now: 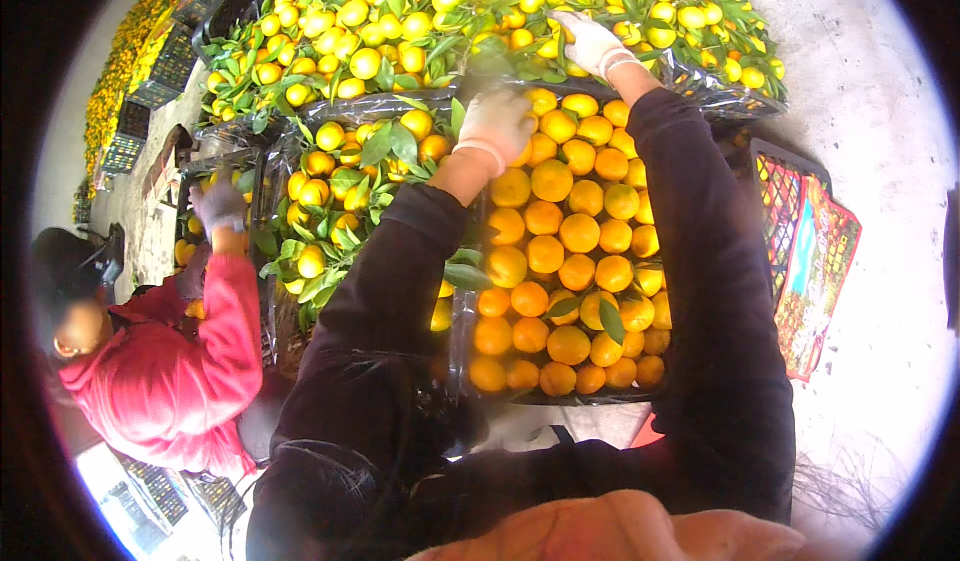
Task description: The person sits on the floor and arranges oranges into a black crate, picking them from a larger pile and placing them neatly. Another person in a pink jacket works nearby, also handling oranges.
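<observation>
My left hand [496,127], in a white glove, is at the far left corner of a crate of leafless mandarins [579,232]. Its fingers are curled and blurred, and I cannot tell what they hold. Further away to the right, my right hand [591,41], also gloved, reaches into a big heap of leafy mandarins [364,62]. Its fingertips are among the fruit and leaves, so a grip cannot be made out. The near crate holds fruit in close rows, with a few loose leaves on top. Its plastic liner [461,336] shows along the left side.
Left of the neat crate stands another crate of mandarins with leaves [315,189]. A co-worker in a red top [165,366] has a gloved hand [219,204] over a further crate. A crate with a printed sheet [817,276] lies at right on the pale floor [885,276].
</observation>
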`<state>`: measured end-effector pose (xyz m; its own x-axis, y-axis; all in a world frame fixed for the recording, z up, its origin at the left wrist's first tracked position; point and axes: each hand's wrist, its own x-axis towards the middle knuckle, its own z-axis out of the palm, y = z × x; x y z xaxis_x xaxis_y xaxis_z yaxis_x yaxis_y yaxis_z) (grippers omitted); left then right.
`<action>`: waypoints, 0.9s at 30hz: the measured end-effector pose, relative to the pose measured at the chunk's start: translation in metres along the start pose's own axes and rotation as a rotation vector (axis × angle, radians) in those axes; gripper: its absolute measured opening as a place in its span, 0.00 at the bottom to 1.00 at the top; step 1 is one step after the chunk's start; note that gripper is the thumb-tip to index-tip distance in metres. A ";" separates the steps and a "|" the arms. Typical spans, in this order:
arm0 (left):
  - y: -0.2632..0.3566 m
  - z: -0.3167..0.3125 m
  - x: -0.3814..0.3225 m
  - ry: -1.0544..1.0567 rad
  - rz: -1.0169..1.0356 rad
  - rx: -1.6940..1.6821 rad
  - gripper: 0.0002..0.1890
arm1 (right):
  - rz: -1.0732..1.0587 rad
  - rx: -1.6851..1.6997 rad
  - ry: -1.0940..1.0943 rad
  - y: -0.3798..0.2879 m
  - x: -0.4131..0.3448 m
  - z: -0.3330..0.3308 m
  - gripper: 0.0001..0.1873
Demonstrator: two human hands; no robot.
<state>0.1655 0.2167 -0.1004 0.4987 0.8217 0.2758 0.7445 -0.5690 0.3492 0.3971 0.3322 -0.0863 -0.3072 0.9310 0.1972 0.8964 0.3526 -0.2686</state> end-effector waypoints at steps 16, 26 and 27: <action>0.014 -0.008 -0.023 0.098 -0.133 0.119 0.15 | 0.438 1.354 -0.079 -0.065 -0.064 -0.036 0.26; 0.008 -0.004 -0.028 0.134 -0.092 0.123 0.09 | -0.060 0.208 0.036 -0.111 -0.057 0.007 0.18; 0.008 -0.004 -0.028 0.170 -0.088 0.115 0.08 | -0.086 0.164 0.020 -0.111 -0.057 0.006 0.18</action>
<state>0.1560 0.1889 -0.1011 0.3550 0.8452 0.3994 0.8321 -0.4804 0.2770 0.3127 0.2409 -0.0733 -0.3726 0.8952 0.2446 0.8024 0.4432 -0.3997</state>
